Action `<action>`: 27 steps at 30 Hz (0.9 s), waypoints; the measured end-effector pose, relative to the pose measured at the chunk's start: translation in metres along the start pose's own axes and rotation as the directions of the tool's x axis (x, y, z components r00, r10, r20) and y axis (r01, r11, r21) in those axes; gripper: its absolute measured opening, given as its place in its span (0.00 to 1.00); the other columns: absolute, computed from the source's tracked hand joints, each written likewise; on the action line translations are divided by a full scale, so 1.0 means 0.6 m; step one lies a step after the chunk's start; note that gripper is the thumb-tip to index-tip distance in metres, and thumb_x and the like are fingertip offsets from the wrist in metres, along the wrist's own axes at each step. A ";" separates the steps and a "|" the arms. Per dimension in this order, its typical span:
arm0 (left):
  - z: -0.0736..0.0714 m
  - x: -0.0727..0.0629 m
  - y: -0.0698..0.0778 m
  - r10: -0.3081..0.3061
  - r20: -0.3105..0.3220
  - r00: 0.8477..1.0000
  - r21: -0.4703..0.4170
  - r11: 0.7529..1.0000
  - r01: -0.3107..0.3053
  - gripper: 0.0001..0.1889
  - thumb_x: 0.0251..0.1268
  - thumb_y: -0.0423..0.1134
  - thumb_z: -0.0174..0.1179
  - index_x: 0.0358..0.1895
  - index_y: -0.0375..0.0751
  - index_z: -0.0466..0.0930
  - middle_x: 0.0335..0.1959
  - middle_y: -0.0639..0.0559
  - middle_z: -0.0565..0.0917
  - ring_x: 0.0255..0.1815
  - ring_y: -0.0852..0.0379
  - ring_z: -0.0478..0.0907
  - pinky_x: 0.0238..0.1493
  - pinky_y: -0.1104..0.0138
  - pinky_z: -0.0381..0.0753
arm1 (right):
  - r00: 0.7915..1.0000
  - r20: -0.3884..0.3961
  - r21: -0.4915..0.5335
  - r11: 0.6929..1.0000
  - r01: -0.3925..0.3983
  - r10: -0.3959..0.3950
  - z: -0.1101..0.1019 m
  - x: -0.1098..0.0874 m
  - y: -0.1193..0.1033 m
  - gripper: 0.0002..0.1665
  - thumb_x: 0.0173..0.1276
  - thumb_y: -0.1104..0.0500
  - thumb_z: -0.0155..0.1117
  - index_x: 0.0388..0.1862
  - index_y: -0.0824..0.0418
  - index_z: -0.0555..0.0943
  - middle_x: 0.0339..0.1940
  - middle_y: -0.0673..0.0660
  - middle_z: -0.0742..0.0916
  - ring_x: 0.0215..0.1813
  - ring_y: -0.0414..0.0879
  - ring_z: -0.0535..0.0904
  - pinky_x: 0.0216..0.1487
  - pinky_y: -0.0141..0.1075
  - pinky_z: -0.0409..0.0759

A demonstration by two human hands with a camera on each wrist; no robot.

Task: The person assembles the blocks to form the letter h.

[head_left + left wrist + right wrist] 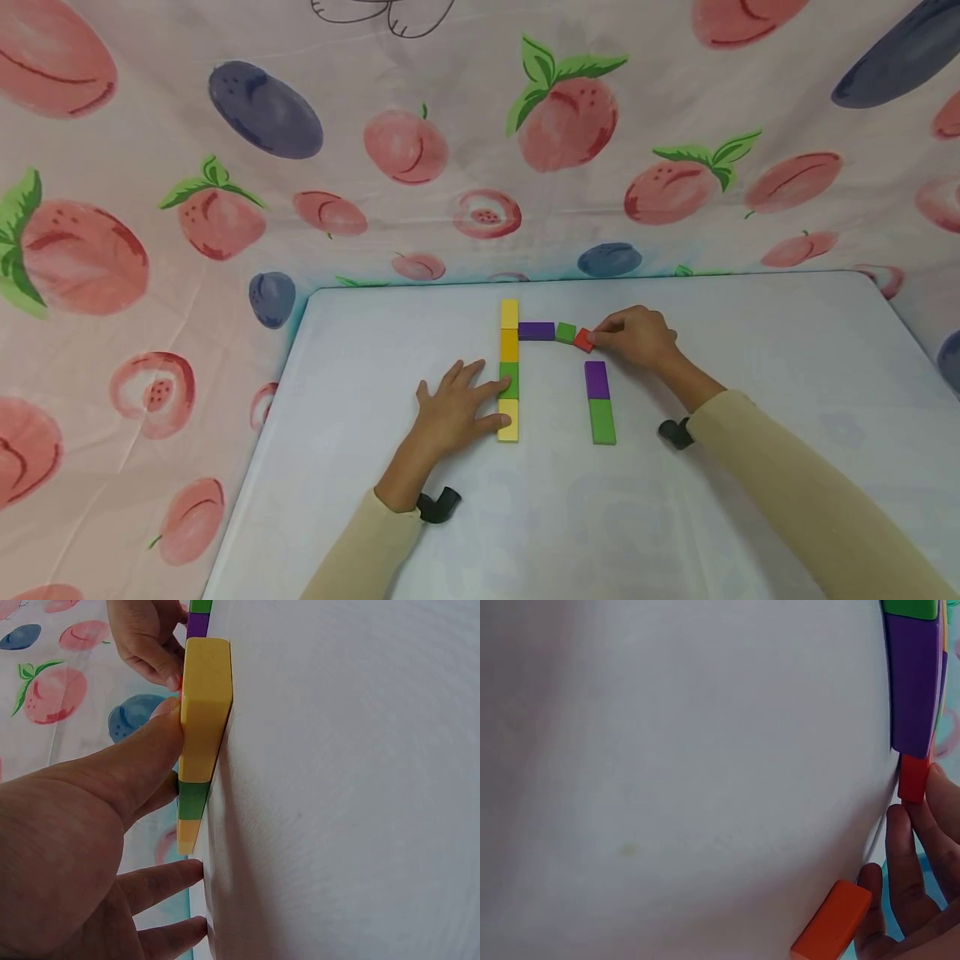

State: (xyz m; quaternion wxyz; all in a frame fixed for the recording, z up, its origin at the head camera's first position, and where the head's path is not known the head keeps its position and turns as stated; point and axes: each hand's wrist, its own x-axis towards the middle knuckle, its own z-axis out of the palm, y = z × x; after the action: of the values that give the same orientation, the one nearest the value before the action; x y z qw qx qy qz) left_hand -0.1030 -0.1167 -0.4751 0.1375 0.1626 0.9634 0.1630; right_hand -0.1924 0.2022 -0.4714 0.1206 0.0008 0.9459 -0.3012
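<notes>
In the head view my left hand (450, 417) lies spread beside a column of yellow and green blocks. Its thumb rests on the near yellow block (508, 425) and its index finger on the green block (510, 379). My right hand (637, 335) pinches a small red block (583, 339) between thumb and fingers. That block sits at the right end of a row with a small green block (566, 332) and a purple block (536, 331), which meets the column. An orange block (831, 921) shows beside the right hand's outer fingers in the right wrist view; the head view hides it.
A separate purple block (597, 380) and a longer green block (602, 422) stand end to end below the row's right end. The white table (300, 517) ends at a fruit-print cloth (450, 225) behind. Black wrist mounts (439, 505) stick out by both cuffs.
</notes>
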 end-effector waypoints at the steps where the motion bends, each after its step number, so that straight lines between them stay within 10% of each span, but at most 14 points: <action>1: 0.000 0.000 0.000 0.001 -0.002 1.000 -0.001 1.000 -0.001 0.32 0.65 0.65 0.63 0.72 0.72 0.71 0.81 0.50 0.62 0.84 0.40 0.52 0.67 0.20 0.48 | 1.000 0.003 -0.006 1.000 -0.001 0.001 0.001 0.001 0.000 0.17 0.70 0.45 0.69 0.44 0.54 0.91 0.51 0.60 0.89 0.61 0.61 0.77 0.59 0.70 0.65; 27: -0.001 0.000 0.000 0.004 -0.004 1.000 0.003 1.000 -0.004 0.32 0.65 0.65 0.62 0.73 0.72 0.71 0.81 0.50 0.62 0.84 0.39 0.51 0.67 0.20 0.48 | 0.999 0.053 -0.033 0.999 -0.008 0.009 -0.005 0.002 0.002 0.17 0.70 0.44 0.67 0.48 0.53 0.89 0.52 0.59 0.88 0.61 0.59 0.76 0.59 0.69 0.64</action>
State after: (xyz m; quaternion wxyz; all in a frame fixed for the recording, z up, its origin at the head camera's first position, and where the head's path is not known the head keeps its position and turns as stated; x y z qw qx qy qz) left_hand -0.1030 -0.1169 -0.4747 0.1349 0.1641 0.9636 0.1622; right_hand -0.1938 0.2049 -0.4701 0.1471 -0.0052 0.9472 -0.2849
